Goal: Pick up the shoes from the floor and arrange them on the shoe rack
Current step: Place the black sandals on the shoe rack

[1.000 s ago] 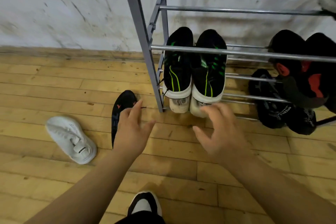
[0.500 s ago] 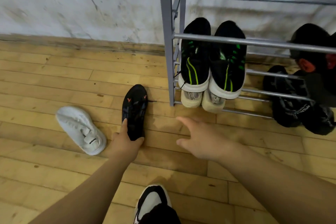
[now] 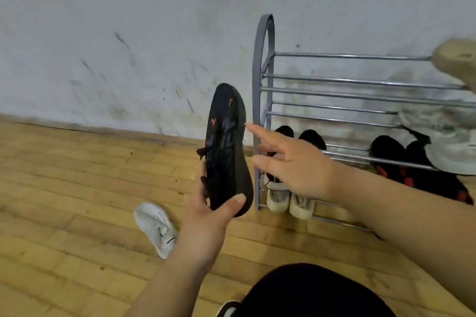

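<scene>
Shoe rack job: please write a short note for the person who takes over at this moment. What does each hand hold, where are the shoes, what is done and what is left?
Left hand: shut on the black shoe, held in the air by its heel, sole facing the camera.
Right hand: open, empty, fingers spread beside the black shoe, in front of the shoe rack.
Done: a black-and-green pair and a black-and-red pair sit on the lower bars; pale shoes sit higher at the right.
Left: put the black shoe on the rack, then pick up the white shoe lying on the floor.
</scene>
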The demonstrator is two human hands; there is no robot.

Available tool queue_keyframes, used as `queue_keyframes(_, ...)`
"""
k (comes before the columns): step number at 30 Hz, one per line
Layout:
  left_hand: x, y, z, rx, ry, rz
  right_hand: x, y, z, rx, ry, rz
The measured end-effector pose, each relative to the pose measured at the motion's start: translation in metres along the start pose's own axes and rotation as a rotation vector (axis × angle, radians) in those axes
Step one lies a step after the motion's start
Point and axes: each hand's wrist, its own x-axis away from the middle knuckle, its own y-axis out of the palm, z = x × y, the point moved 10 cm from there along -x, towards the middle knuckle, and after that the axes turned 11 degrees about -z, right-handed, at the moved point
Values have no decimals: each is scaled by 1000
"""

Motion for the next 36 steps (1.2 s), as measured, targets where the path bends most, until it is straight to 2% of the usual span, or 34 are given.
queue_keyframes(2,14,31,61,-244,142,-100,39,-39,-31,-1,-49,142)
queue_keyframes(4,22,75,104,-421,245,-268,85,-76,-46,-36,-75,299)
queue_keyframes(7,21,146,138,-614,279,-463,169,-127,-43,-85,-87,557)
queue_keyframes(10,27,236,155,-755,317,-686,264,-163,-10,-173,-64,790)
queue_keyframes(14,64,371,145,-875,321,-1022,393,-172,63,-299,66,1103)
queue_keyframes(19,107,503,71,-1002,237,-1305,522,-142,146,-404,250,1345)
queue_keyframes(26,160,612,-54,-1093,106,-1497,636,-86,241,-455,543,1398)
queue_keyframes(30,168,619,-122,-1117,-47,-1511,666,-38,301,-450,709,1311)
queue_keyframes(33,149,613,-160,-1245,-101,-1521,693,15,357,-445,885,1348)
queue_keyframes(34,138,612,-169,-1288,-115,-1503,699,36,378,-450,976,1313)
queue_keyframes(36,117,613,-182,-1362,-139,-1449,698,82,425,-468,1162,1122)
